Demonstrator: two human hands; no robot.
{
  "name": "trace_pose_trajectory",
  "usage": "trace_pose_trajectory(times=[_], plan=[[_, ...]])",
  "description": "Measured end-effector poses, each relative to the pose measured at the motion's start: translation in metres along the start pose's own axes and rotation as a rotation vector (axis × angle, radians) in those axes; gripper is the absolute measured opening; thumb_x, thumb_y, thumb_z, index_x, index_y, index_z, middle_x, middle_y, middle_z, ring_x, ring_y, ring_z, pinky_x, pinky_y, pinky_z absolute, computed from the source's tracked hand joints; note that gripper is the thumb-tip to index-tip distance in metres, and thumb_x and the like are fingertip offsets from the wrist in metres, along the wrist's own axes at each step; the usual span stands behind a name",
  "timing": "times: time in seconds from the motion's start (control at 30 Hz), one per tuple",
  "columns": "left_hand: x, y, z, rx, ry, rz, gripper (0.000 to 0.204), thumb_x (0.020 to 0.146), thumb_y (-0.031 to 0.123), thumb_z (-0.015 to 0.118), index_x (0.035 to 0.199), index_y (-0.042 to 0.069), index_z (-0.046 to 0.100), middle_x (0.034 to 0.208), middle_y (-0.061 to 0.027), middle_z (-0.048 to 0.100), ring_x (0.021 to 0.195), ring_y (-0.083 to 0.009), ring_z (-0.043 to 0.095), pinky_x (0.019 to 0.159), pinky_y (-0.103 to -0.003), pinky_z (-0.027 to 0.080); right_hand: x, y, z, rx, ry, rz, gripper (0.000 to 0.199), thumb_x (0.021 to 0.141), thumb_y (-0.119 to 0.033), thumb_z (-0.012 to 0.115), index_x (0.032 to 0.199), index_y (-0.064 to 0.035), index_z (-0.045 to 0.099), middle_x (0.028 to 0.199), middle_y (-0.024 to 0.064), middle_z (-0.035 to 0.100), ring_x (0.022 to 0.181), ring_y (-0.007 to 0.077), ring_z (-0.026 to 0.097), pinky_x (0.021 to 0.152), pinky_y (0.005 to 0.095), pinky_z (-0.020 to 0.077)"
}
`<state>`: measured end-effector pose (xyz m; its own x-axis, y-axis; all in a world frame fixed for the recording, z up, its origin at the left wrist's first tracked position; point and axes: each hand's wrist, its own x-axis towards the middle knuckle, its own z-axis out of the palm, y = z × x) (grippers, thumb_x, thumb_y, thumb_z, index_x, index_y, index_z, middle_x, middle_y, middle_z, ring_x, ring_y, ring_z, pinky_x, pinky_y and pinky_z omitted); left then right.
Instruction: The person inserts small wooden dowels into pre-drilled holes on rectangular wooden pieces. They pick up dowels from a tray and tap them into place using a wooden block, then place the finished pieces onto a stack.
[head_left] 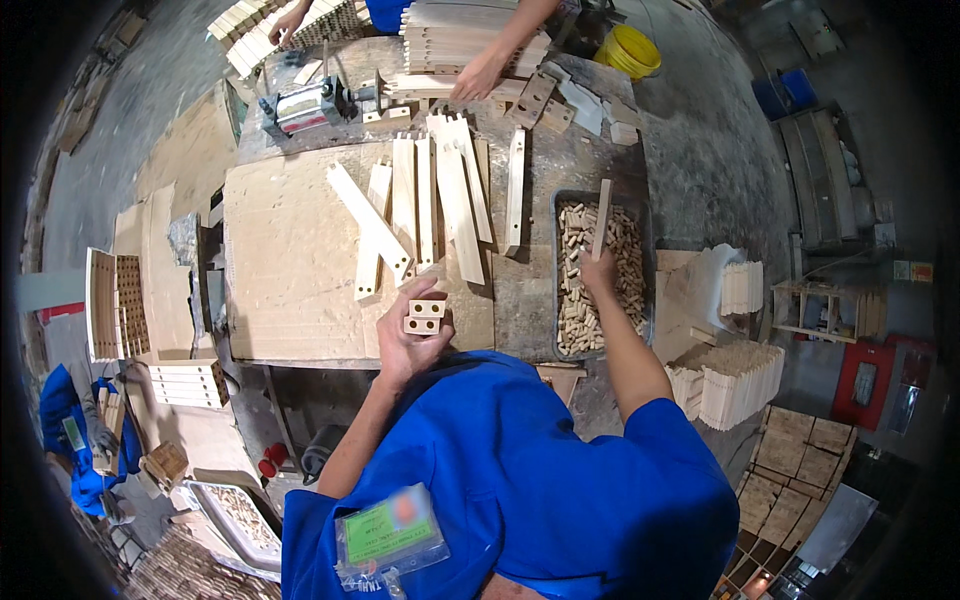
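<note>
In front of my body, my left hand (412, 340) is closed around two wooden pieces (425, 317), stacked one on the other. Their ends face up and show round drilled holes. My right hand (598, 270) reaches over a dark tray (556, 300) of short wooden dowels (585, 325). A flat wooden stick (603, 215) sticks up out of that hand, away from me; its fingers are partly hidden. Beyond my left hand lie several wooden slats (404, 190), some with dowels protruding from their far ends. One slat (515, 190) rests apart, left of the tray.
Cardboard (290, 250) covers the table's left part. A clamping device (305, 108) stands at the far left. Across the table, a co-worker's hand (480, 77) touches wood beside stacked slats (440, 35). A yellow bucket (628, 52) is far right; piled wooden parts (740, 385) stand to the right.
</note>
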<state>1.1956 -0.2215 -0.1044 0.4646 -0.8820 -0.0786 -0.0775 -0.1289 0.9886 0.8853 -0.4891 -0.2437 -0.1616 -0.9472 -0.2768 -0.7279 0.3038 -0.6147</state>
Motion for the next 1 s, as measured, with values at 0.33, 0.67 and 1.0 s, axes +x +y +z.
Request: trace_pose_trajectory(times=[0.33,0.67,1.0], plan=[[-0.005,-0.016,0.007,-0.007,-0.03,-0.006,0.064,0.078,0.006,0.086,0.138,0.011,0.067,0.113,-0.0084,0.08,0.103,-0.0191,0.077,0.093,-0.033,0.062,-0.014,-0.024,0.013,-0.298,-0.003,-0.004,0.038,0.09,-0.026,0.081,0.113,0.0038,0.075,0.106,0.0228,0.079,0.095,0.0366,0.079,0.087,0.0489,0.0606],[-0.003,-0.008,0.009,0.124,-0.024,0.077,0.066,0.077,0.004,0.089,0.139,0.007,0.066,0.116,-0.0056,0.08,0.104,-0.0133,0.075,0.092,-0.03,0.06,-0.156,-0.132,-0.055,0.634,-0.532,-0.292,0.015,0.102,-0.008,0.07,0.115,0.0006,0.069,0.093,0.0089,0.073,0.078,0.0159,0.074,0.072,0.0296,0.0632],[-0.005,-0.004,0.01,0.079,0.011,0.078,0.054,0.077,0.016,0.089,0.128,0.013,0.071,0.113,-0.0119,0.079,0.102,-0.0282,0.079,0.088,-0.037,0.063,-0.217,-0.206,-0.04,0.207,-0.494,-1.127,0.017,0.096,-0.01,0.077,0.105,0.0022,0.071,0.094,0.0149,0.069,0.077,0.0228,0.071,0.07,0.0364,0.0562]])
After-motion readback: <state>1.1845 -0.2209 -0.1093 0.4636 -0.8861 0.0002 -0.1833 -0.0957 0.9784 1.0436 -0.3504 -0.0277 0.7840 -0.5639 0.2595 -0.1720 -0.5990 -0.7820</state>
